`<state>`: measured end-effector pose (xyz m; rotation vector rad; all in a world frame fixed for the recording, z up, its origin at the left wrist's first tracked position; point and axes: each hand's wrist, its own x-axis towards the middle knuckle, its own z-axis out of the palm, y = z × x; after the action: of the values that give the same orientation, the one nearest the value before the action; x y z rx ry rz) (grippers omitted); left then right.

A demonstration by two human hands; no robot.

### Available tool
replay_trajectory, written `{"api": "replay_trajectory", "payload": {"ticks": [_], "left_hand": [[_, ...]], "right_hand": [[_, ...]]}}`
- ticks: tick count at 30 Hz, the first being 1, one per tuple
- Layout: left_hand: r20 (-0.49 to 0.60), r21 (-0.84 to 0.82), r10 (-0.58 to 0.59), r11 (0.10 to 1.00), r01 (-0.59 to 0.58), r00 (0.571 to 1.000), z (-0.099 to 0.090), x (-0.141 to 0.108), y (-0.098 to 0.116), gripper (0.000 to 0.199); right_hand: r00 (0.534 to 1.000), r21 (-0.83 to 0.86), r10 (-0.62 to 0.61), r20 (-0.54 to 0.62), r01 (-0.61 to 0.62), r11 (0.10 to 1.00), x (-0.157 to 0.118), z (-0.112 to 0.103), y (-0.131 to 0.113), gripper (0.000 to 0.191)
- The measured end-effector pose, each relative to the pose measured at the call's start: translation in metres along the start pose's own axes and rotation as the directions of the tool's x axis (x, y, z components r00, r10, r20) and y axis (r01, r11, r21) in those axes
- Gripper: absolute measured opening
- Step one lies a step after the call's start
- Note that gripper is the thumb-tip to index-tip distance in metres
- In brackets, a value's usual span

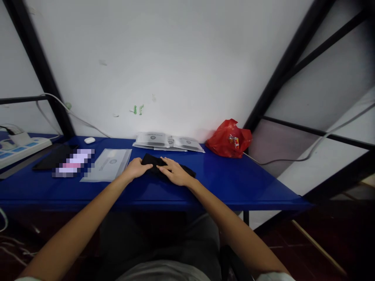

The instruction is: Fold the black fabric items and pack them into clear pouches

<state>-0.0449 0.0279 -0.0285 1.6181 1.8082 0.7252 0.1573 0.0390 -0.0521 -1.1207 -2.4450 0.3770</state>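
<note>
head view — left hand (136,168) pinching the left end of the black cloth (149,159), right hand (175,171) spread over its middle, seemingly to steady it near the front of the blue counter (234,183)! pale packets (152,138) sit back by the wall (181,58), perhaps for elbow room — a flat pouch (108,166) lies just left, handy. red bag (228,140) near the black frame (283,74), scuffs and green flecks marking the wall.

To me the black cloth (151,159) looks matt, the blue tabletop (231,177) smooth and glossy, the red bag (224,140) crinkled plastic, the flat pouch (109,164) translucent plastic.
</note>
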Motion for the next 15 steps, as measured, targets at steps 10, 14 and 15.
{"api": "replay_trajectory", "payload": {"ticks": [10,14,15], "left_hand": [[-0.208,0.159,0.155,0.980,-0.123,0.966,-0.016,0.002,0.008,0.012],[-0.292,0.337,0.235,0.932,-0.130,0.927,-0.032,-0.007,0.015,0.021],[-0.299,0.382,0.253,0.915,-0.127,0.920,-0.033,-0.010,0.017,0.022]], "right_hand": [[0.985,-0.067,0.101,-0.137,-0.111,0.992,-0.034,-0.024,0.017,0.041],[0.958,-0.082,0.218,-0.188,-0.237,0.968,-0.057,-0.035,0.037,0.044],[0.950,-0.086,0.245,-0.192,-0.265,0.960,-0.061,-0.036,0.041,0.044]]}}
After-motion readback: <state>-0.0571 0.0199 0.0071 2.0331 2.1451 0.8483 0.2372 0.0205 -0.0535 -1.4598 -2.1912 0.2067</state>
